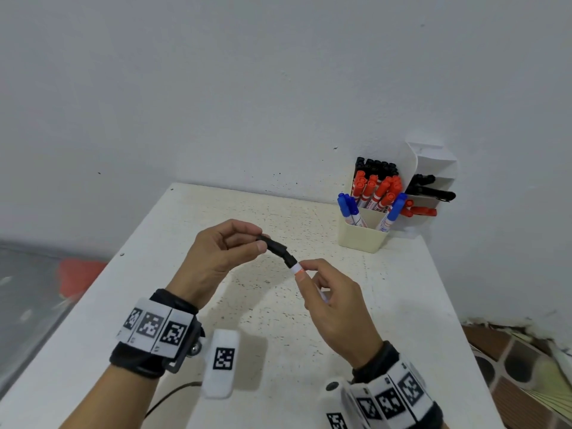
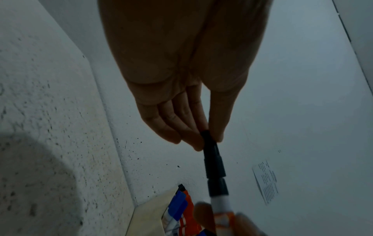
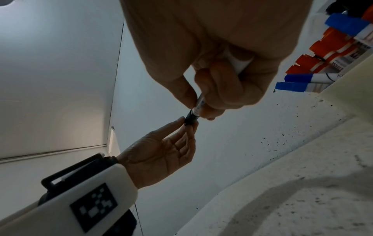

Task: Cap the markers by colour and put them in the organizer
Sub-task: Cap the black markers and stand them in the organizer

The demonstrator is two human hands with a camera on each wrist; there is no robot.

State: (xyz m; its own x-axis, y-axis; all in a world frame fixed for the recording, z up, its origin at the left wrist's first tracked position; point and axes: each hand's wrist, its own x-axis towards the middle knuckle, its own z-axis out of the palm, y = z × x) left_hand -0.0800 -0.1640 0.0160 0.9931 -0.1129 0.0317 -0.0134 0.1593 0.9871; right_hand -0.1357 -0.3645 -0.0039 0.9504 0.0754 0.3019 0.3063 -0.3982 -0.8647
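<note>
Above the middle of the white table (image 1: pixel 185 274), my left hand (image 1: pixel 226 246) pinches a black cap (image 1: pixel 274 245) between thumb and fingertips. My right hand (image 1: pixel 328 292) grips the white barrel of a black marker (image 1: pixel 294 264). The cap meets the marker's black front end at a slight angle. In the left wrist view the black cap (image 2: pixel 212 153) sits in line with the marker (image 2: pixel 219 191), a thin seam showing between them. The right wrist view shows the marker (image 3: pixel 193 115) pinched at its black end by both hands. The cream organizer (image 1: pixel 362 236) stands at the table's far right.
The organizer holds capped black, red and blue markers in separate groups. A white holder (image 1: pixel 433 168) against the wall behind it holds more black and red markers. The table ends at the left over a grey floor with a red object (image 1: pixel 80 274).
</note>
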